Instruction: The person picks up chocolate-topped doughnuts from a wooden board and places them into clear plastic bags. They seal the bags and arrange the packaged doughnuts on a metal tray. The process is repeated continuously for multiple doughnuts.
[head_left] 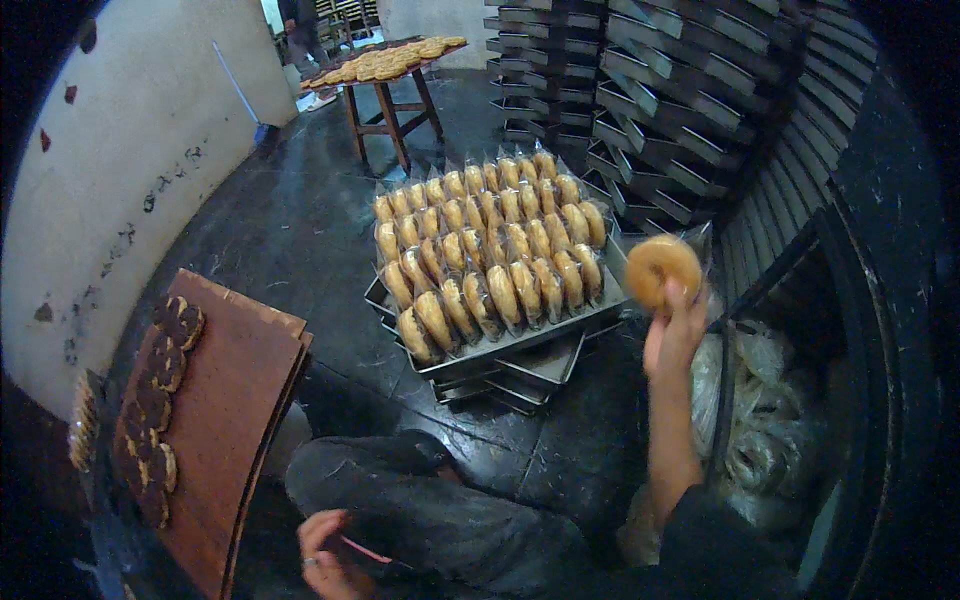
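Observation:
My right hand [678, 328] is raised to the right of the tray stack, its fingers closed on a round, ring-shaped golden bun [663, 262] in a clear plastic bag. Low over my lap, my left hand [330, 560] has its fingers curled, with a thin pink strip [366, 550] sticking out from them. Ahead of me, rows of bagged buns [470, 240] stand on edge, filling a metal tray [520, 343]. To my left, chocolate-topped round pastries [157, 400] lie in a line along the far side of a brown board [235, 370].
More metal trays [510, 385] sit crookedly beneath the full one. Tall stacks of trays [680, 100] rise at the back right. A wooden stool [395, 120] at the back bears flat pastries [390, 60]. Clear plastic bags [755, 420] bulge beside a dark frame at right.

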